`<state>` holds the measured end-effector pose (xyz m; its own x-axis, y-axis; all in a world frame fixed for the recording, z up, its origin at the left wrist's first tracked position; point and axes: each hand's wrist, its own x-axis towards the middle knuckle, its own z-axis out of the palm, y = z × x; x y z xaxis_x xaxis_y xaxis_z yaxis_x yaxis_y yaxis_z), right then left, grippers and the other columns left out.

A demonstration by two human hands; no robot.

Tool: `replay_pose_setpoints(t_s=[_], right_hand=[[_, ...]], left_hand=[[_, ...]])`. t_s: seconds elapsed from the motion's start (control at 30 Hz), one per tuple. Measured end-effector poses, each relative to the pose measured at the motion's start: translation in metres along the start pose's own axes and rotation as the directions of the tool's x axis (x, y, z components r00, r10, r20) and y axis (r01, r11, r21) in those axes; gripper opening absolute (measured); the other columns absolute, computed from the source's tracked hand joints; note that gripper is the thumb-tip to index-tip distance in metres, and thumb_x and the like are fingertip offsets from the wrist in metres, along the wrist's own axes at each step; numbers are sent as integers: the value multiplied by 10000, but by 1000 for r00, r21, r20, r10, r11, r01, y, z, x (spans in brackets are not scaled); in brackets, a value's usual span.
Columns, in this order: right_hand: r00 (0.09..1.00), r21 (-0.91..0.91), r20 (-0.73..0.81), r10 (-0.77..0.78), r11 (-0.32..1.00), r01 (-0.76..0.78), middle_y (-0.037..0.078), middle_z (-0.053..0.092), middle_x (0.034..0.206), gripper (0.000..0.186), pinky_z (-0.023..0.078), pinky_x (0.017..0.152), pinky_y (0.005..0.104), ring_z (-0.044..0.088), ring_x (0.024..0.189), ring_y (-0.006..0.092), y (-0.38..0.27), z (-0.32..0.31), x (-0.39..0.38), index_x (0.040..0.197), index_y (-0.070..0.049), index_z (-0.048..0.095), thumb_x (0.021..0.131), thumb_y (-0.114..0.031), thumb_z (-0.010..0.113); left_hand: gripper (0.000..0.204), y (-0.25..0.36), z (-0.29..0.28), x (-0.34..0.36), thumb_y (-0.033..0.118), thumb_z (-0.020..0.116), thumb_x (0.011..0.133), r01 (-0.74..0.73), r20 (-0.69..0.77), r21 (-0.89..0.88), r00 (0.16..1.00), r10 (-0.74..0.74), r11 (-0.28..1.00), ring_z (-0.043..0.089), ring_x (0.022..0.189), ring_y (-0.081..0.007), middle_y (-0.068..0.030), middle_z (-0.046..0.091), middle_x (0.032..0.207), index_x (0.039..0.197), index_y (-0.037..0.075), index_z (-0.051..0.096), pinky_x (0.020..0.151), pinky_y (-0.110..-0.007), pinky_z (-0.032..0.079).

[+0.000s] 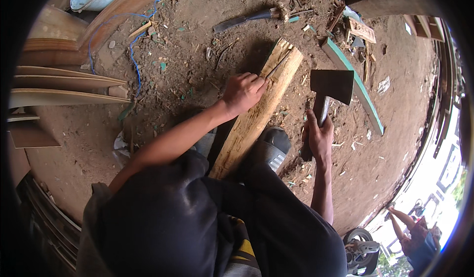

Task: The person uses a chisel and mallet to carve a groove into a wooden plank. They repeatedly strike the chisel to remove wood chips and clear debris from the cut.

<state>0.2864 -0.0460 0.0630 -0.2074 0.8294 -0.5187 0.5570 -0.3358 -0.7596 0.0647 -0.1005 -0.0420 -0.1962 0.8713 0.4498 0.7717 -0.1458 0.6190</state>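
Observation:
A long pale piece of timber (261,116) slants away from between my legs, its far end rough and splintered. My left hand (244,94) is closed over its upper part and grips a thin dark metal rod (280,65), which lies along the wood toward that end. Whether the rod has a sharpened tip is too small to tell. Right of the timber, my right hand (321,135) is wrapped round the handle of a hatchet (332,85). Its broad dark head is held up off the ground, apart from the wood. My sandalled right foot (274,146) is beside the timber.
Wood chips litter the dirt floor (187,59). A dark blade-like tool (245,20) lies beyond the timber, and a green-edged wooden strip (353,84) to the right. Blue string (133,55) and stacked boards (69,89) are left. Another person (417,237) is at far lower right, near a wheel (360,250).

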Motion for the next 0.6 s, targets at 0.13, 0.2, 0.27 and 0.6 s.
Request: replay_pose_setpoints(t_s=[0.13,0.2,0.27,0.6], right_hand=[[993,-95,59,-97,990,103,36,548,623,474,424,457,277,533,519,114,-7,17,6,947,8,527,909,-462,571],[982,-175,104,-155,970,171,125,607,642,515,464,486,361,600,543,214,-7,30,11,971,45,527,923,-468,539],[971,-401,164,-172,888,225,216,638,684,468,482,509,427,653,596,305,-9,39,15,969,58,531,932,-408,537],[964,-295,86,-251,918,265,257,630,694,361,471,510,411,660,607,334,-17,39,15,964,72,551,924,-287,563]], left_hand=[[138,3,-5,0,50,679,774,2,21,17,1000,-3,1000,600,533,-221,-77,583,583,663,47,597,495,-324,491],[114,3,-6,0,43,679,768,3,25,19,1000,-4,1000,609,545,-218,-77,595,601,682,46,604,511,-317,502],[98,1,-5,1,41,673,765,-58,25,79,998,56,995,608,555,-208,-70,599,625,696,50,604,516,-318,502],[74,-8,4,-10,29,654,748,-83,82,98,994,75,992,597,578,-201,-49,579,636,715,64,598,542,-330,497]])
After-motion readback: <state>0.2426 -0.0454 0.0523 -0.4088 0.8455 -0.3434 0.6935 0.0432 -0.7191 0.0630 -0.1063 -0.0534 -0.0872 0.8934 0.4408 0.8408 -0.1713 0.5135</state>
